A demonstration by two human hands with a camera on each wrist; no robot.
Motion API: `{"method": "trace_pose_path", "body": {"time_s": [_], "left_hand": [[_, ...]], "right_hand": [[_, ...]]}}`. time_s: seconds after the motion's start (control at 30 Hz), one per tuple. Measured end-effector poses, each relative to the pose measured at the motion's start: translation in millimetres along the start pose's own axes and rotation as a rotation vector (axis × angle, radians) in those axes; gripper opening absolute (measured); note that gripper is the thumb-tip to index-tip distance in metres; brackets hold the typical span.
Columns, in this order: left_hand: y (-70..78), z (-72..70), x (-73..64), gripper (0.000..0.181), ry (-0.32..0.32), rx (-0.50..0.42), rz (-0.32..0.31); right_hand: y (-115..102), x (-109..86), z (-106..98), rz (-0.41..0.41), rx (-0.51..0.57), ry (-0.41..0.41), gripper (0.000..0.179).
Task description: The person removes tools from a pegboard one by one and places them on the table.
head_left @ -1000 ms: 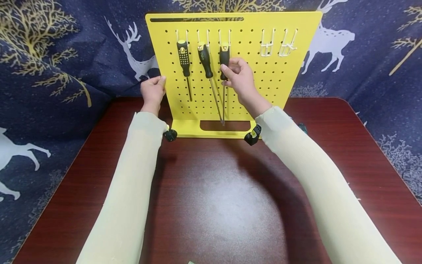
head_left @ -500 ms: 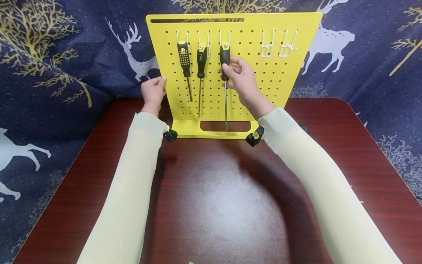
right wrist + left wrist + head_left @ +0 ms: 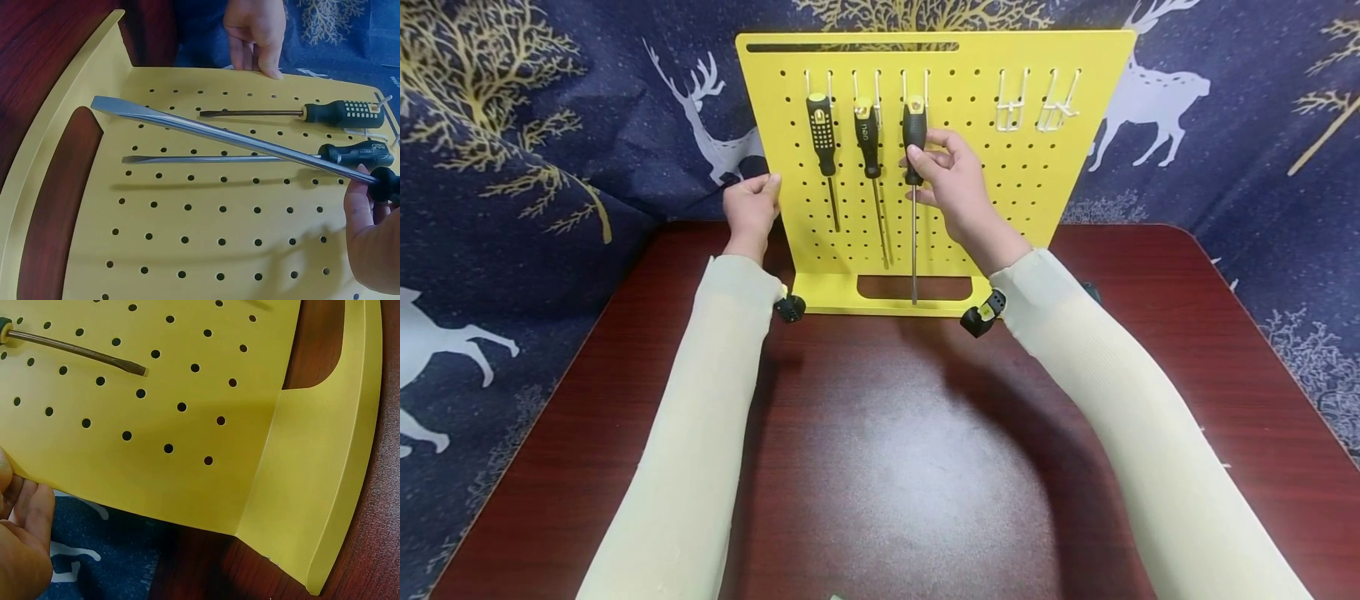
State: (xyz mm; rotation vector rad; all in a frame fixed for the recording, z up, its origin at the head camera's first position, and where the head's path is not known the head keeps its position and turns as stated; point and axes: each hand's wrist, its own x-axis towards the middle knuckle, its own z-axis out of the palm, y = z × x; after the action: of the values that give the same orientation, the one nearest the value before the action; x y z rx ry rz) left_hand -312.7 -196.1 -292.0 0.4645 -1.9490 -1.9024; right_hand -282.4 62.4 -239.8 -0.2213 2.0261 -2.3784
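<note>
Three screwdrivers with black-and-yellow handles are on white hooks of a yellow pegboard [image 3: 1037,50]. My right hand [image 3: 955,182] pinches the handle of the rightmost screwdriver [image 3: 914,133] between thumb and fingers. Its top is at the hook, while the long flat-tipped shaft [image 3: 206,130] stands out from the board in the right wrist view. Beside it hangs the middle screwdriver [image 3: 867,143], slightly tilted. The left screwdriver [image 3: 822,132] has a dotted handle and a shorter shaft. With thumb in front and fingers partly hidden behind, my left hand [image 3: 750,210] grips the board's left edge.
Two more white wire hooks [image 3: 1011,104] sit at the board's upper right. The board stands on its yellow base [image 3: 823,292] at the back of a dark red table [image 3: 850,467]. A blue cloth [image 3: 625,133] with deer hangs behind.
The middle screwdriver has swung left, then partly back right. In my right hand, the rightmost screwdriver's tip has come outward and lower, away from the board. My left hand keeps its hold.
</note>
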Motion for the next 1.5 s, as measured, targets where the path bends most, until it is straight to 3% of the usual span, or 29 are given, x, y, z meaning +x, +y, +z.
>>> {"method": "trace_pose_path", "body": {"time_s": [0.53, 0.97, 1.5], "left_hand": [[-0.7, -0.5, 0.3, 0.013, 0.004, 0.002, 0.023], [-1.5, -0.1, 1.8, 0.014, -0.002, 0.018, 0.014], [-1.7, -0.9, 1.6, 0.029, -0.009, -0.014, 0.007]], "right_hand": [[-8.2, -12.1, -0.1, 0.017, 0.012, -0.025, 0.019], [-16.4, -24.5, -0.3, -0.024, 0.024, -0.041, 0.015], [-36.0, -36.4, -2.0, -0.083, 0.044, -0.061, 0.016]]}}
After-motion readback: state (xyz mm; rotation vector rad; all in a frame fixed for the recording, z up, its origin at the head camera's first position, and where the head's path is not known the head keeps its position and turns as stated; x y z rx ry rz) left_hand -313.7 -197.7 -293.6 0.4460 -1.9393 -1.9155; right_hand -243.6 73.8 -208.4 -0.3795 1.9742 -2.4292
